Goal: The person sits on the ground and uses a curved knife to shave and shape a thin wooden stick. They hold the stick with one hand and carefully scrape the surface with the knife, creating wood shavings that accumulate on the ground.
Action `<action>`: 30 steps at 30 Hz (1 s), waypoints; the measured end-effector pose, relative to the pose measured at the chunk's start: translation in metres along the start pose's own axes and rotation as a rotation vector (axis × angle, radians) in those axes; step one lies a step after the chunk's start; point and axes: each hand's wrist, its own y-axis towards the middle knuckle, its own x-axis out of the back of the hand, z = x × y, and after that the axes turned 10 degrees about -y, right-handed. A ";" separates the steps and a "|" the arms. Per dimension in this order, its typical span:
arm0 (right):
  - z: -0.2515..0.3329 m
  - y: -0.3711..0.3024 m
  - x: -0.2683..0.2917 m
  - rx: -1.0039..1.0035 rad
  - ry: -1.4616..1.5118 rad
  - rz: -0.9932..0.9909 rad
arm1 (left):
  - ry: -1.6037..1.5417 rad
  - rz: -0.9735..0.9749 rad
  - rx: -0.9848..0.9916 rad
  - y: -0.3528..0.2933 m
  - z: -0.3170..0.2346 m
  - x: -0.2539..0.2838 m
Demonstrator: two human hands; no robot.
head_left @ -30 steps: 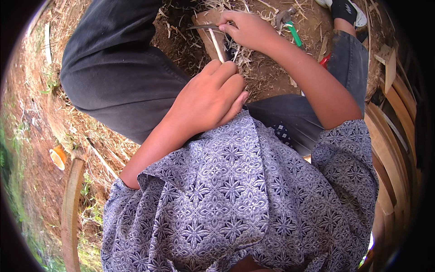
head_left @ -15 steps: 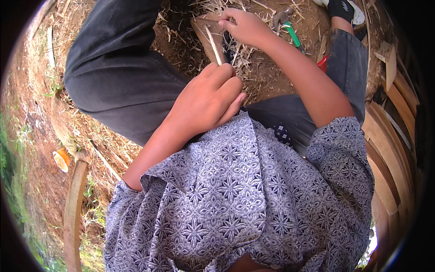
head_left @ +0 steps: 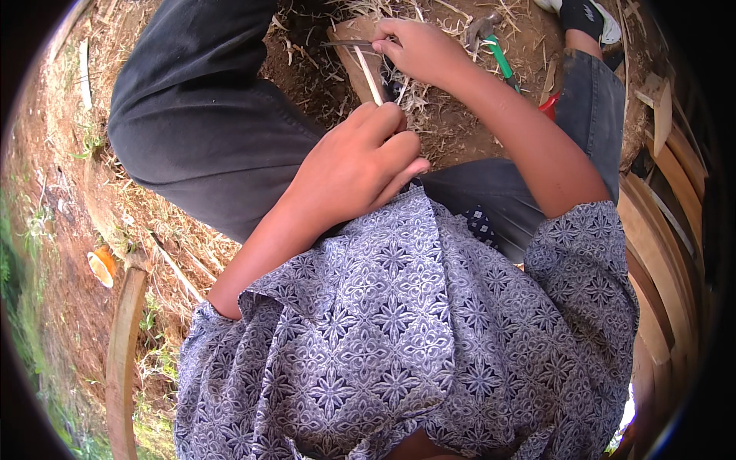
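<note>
Between the knees, over the bare ground [head_left: 460,130] covered with dry straw, the left hand [head_left: 360,165] is closed into a loose fist around the lower end of a thin pale stick [head_left: 369,75]. The stick goes up from this fist toward the top edge of the ground, where the right hand [head_left: 422,50] pinches a thin dark blade [head_left: 341,44] and holds it across the upper end of the stick. Under the blade and the stick lies a brown wooden block [head_left: 354,65]. Just beside the right hand, toward the right, a hammer with a green handle [head_left: 500,57] lies on the soil. At the right edge, several curved wooden slats [head_left: 652,230] are stacked. One more curved slat [head_left: 123,360] lies at the lower left corner, near a small orange object [head_left: 101,264].
</note>
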 end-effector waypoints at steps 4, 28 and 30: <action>-0.004 0.015 -0.009 -0.013 -0.032 0.006 | -0.006 -0.007 0.003 0.000 0.000 0.000; 0.001 0.013 0.020 0.031 0.048 -0.008 | 0.029 0.035 -0.011 0.000 -0.001 0.000; 0.010 0.005 0.034 -0.043 0.152 0.015 | 0.042 0.053 -0.003 -0.002 0.000 0.000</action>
